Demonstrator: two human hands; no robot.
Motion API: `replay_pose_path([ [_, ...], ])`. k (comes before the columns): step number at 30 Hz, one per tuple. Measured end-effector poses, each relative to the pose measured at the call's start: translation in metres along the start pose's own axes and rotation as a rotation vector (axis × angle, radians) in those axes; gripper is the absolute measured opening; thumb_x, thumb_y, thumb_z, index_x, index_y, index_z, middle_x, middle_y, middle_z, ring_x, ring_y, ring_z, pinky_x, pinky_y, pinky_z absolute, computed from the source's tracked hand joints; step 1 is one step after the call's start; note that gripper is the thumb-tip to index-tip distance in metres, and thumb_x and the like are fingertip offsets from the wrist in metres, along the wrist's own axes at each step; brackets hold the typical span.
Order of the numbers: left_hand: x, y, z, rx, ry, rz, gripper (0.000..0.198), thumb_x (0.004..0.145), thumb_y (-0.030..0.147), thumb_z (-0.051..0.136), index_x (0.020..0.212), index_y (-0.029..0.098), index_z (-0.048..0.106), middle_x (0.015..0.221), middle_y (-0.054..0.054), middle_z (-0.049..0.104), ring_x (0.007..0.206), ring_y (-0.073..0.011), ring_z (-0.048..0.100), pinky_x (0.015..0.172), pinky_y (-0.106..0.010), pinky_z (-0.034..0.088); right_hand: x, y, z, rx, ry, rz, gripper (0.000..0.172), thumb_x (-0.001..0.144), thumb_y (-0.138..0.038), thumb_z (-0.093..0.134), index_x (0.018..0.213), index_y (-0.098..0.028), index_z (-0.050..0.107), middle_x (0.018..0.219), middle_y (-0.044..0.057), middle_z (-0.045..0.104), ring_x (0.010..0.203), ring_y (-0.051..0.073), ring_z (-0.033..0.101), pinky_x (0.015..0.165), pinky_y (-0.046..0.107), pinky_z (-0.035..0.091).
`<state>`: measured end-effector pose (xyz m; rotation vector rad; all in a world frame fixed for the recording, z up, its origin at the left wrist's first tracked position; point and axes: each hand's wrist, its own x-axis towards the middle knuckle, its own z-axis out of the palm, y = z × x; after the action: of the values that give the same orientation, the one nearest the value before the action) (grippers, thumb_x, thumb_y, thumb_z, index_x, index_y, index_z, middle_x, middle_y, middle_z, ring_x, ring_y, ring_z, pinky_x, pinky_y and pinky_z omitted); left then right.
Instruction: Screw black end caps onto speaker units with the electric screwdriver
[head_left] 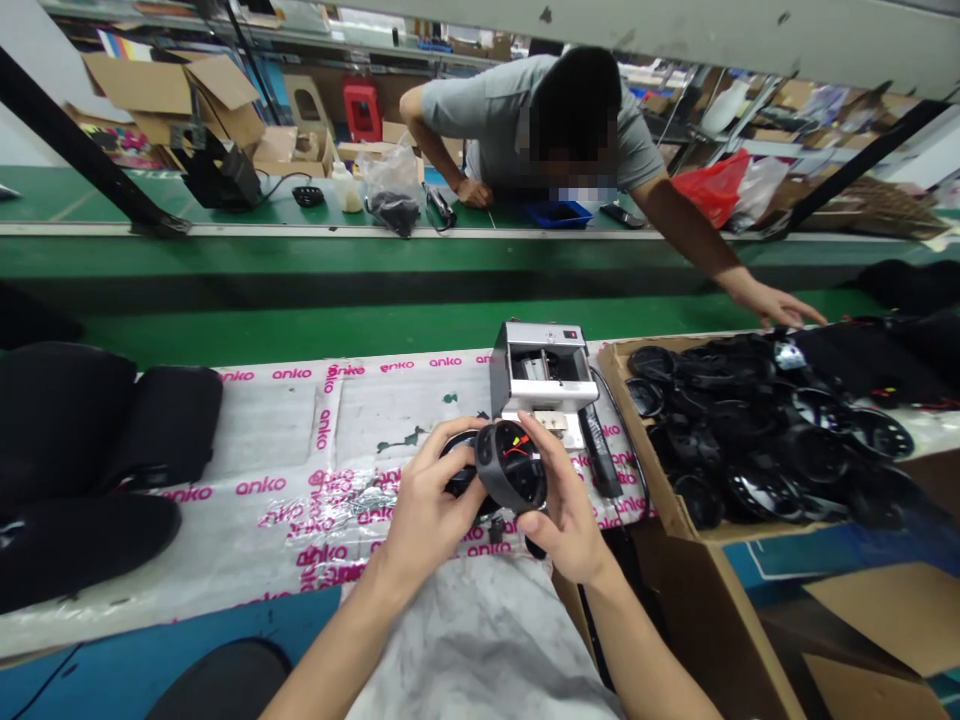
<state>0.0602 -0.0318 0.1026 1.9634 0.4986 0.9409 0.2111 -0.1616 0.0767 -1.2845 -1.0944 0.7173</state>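
Note:
Both my hands are raised over the front edge of the covered bench. Between them is a round black housing (495,470), tilted, with short red and yellow wires inside its hollow face. My left hand (437,495) curls its fingers and thumb about the housing's left side. Another dark round part (459,475) shows under the left fingers; whether it joins the housing I cannot tell. My right hand (566,510) grips the right rim, thumb below and fingers behind. Just beyond the hands stands a small silver-and-black benchtop machine (544,375).
On the right, a cardboard box (679,510) holds many black round parts (757,430). Black padded items (67,430) lie at the left. Pink-printed plastic sheeting (262,430) covers the bench. Opposite, a co-worker (487,110) leans over a green bench (247,250), one hand reaching toward the box.

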Motion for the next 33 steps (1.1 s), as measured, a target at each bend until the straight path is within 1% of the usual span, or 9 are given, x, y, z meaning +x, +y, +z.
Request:
replay_pose_path([
  [6,-0.001,-0.006,0.001,-0.089,0.0,-0.086,0.039,0.089,0.0,0.069,0.115,0.026,0.08,0.135,-0.009,0.071,0.128,-0.0249,0.07,0.11,-0.038,0.057,-0.001,0.001,0.0,-0.037,-0.008,-0.009,0.09,0.088,-0.058,0.087,0.166,-0.038,0.046,0.169,0.008,0.051,0.158,0.036,0.047,0.136,0.056,0.032],
  [8,-0.003,-0.01,0.0,-0.18,0.007,-0.108,0.033,0.09,0.003,0.07,0.113,0.026,0.079,0.137,-0.01,0.069,0.132,-0.0253,0.068,0.113,-0.038,0.055,0.0,0.001,0.004,-0.08,0.033,-0.026,0.089,0.085,-0.052,0.092,0.162,-0.037,0.05,0.163,0.009,0.056,0.154,0.034,0.052,0.134,0.052,0.037],
  [11,-0.009,-0.017,-0.003,-0.491,0.035,-0.203,0.013,0.104,0.022,0.064,0.112,0.027,0.074,0.143,-0.008,0.067,0.141,-0.0261,0.063,0.12,-0.04,0.049,0.003,0.0,0.017,-0.116,0.147,-0.095,0.09,0.078,-0.058,0.096,0.154,-0.034,0.054,0.155,0.01,0.059,0.149,0.032,0.056,0.13,0.05,0.042],
  [14,-0.014,-0.021,-0.008,-0.691,0.029,-0.261,0.033,0.112,0.047,0.049,0.131,0.028,0.07,0.151,-0.008,0.066,0.15,-0.0288,0.057,0.126,-0.042,0.043,0.004,0.001,0.035,-0.221,0.243,-0.132,0.092,0.07,-0.061,0.099,0.144,-0.032,0.052,0.156,0.012,0.055,0.149,0.033,0.055,0.127,0.053,0.045],
  [17,-0.016,-0.022,-0.008,-0.539,-0.075,-0.281,0.05,0.113,0.056,0.046,0.148,0.027,0.064,0.159,-0.01,0.062,0.153,-0.0301,0.052,0.13,-0.04,0.037,0.004,0.004,0.045,-0.351,0.312,-0.108,0.092,0.067,-0.054,0.104,0.136,-0.032,0.046,0.159,0.013,0.05,0.148,0.033,0.055,0.122,0.054,0.048],
  [20,-0.013,-0.023,-0.005,-0.382,-0.106,-0.29,0.048,0.115,0.052,0.042,0.145,0.025,0.067,0.152,-0.009,0.068,0.144,-0.0282,0.061,0.123,-0.037,0.041,0.0,0.007,0.041,-0.24,0.247,-0.079,0.087,0.072,-0.056,0.1,0.136,-0.033,0.046,0.162,0.012,0.048,0.152,0.033,0.052,0.124,0.053,0.047],
  [23,-0.012,-0.026,0.0,-0.351,-0.071,-0.266,0.048,0.117,0.051,0.037,0.138,0.023,0.07,0.143,-0.008,0.074,0.135,-0.0268,0.067,0.116,-0.036,0.046,-0.004,0.011,0.037,0.008,0.172,-0.016,0.055,0.097,-0.056,0.079,0.139,-0.035,0.05,0.162,0.009,0.05,0.155,0.029,0.05,0.128,0.051,0.043],
  [25,-0.013,-0.026,0.003,-0.356,-0.057,-0.259,0.049,0.117,0.051,0.037,0.139,0.023,0.07,0.143,-0.009,0.073,0.134,-0.0266,0.067,0.116,-0.036,0.047,-0.007,0.014,0.041,0.087,0.197,0.01,0.039,0.108,-0.047,0.066,0.143,-0.037,0.052,0.161,0.006,0.052,0.154,0.025,0.051,0.13,0.049,0.041],
  [33,-0.024,-0.014,0.015,-0.298,0.127,-0.339,0.049,0.117,0.05,0.035,0.137,0.023,0.071,0.142,-0.008,0.074,0.133,-0.0252,0.067,0.115,-0.037,0.048,-0.007,0.011,0.058,0.333,0.348,0.123,0.052,0.099,-0.05,0.078,0.144,-0.032,0.062,0.156,0.009,0.065,0.146,0.029,0.063,0.124,0.047,0.053],
])
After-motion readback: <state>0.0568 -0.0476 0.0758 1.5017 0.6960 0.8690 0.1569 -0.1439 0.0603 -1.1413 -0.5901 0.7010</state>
